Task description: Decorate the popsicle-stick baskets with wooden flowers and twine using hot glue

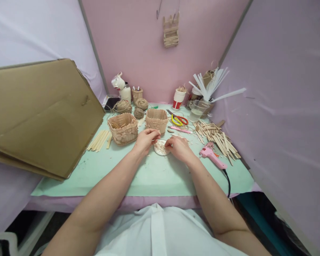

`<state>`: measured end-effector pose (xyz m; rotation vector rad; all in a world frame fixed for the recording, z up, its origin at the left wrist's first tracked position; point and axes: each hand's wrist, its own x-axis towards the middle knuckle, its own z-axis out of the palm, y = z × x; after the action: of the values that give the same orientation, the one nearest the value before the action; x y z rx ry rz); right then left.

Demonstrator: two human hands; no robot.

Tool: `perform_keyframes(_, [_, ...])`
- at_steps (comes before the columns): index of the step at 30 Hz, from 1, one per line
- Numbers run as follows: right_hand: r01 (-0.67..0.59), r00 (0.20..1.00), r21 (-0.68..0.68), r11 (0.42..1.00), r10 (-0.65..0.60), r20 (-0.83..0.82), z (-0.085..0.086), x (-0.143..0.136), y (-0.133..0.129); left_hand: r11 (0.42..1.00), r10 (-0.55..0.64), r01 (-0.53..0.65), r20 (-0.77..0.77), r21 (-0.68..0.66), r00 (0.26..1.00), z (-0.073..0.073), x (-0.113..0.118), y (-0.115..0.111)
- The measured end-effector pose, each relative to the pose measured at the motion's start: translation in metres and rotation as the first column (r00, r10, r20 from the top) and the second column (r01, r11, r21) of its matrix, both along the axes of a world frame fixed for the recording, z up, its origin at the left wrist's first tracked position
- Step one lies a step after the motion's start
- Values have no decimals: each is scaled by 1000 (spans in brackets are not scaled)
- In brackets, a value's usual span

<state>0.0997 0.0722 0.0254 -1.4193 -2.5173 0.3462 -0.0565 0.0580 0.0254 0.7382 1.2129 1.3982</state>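
Note:
My left hand (146,140) is closed in a pinch, with a tiny pale piece just showing at its fingertips. It is held just left of a small round dish (160,153) filled with small pale wooden bits. My right hand (178,147) reaches to the dish's right side, its fingers bent and closed over the bits; what they grip is hidden. Right behind my hands stands a woven-looking wooden basket (156,121) with a scalloped rim. A similar basket (123,131), decorated with petal shapes and holding wooden pieces, is to the left.
A pink glue gun (212,157) lies right, its black cord running over the front edge. Behind it spreads a pile of wooden sticks (218,138). Scissors (178,119) and a pink craft knife (180,129) lie behind my right hand. Large cardboard (42,117) leans at left; twine balls (122,106) sit behind.

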Motion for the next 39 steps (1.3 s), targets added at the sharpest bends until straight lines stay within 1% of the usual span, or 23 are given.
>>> perform_keyframes(13, [-31, 1000, 5, 1000, 31, -4, -7, -9, -2, 1000, -2, 2, -29, -2, 1000, 2, 0, -1])
perform_keyframes(16, [-44, 999, -1, 999, 44, -13, -8, -8, -1, 1000, -4, 4, -28, -2, 1000, 2, 0, -1])
perform_keyframes(22, [-31, 999, 21, 999, 32, -31, -11, -5, 0, 1000, -2, 2, -22, -4, 1000, 2, 0, -1])
perform_keyframes(28, [-58, 998, 0, 998, 58, -24, -10, -7, -1, 1000, -3, 3, -29, -11, 1000, 1, 0, -1])
perform_keyframes(32, [0, 999, 51, 999, 2, -52, -7, -2, 0, 1000, -7, 7, -28, -4, 1000, 0, 0, 0])
perform_keyframes(36, [31, 999, 50, 998, -28, -44, -4, 6, 1, 1000, 1, -1, -24, -9, 1000, 1, 1, -1])
perform_keyframes(39, [-4, 999, 36, 999, 5, -41, -3, 6, -1, 1000, -3, 2, -11, -19, 1000, 2, 1, -1])
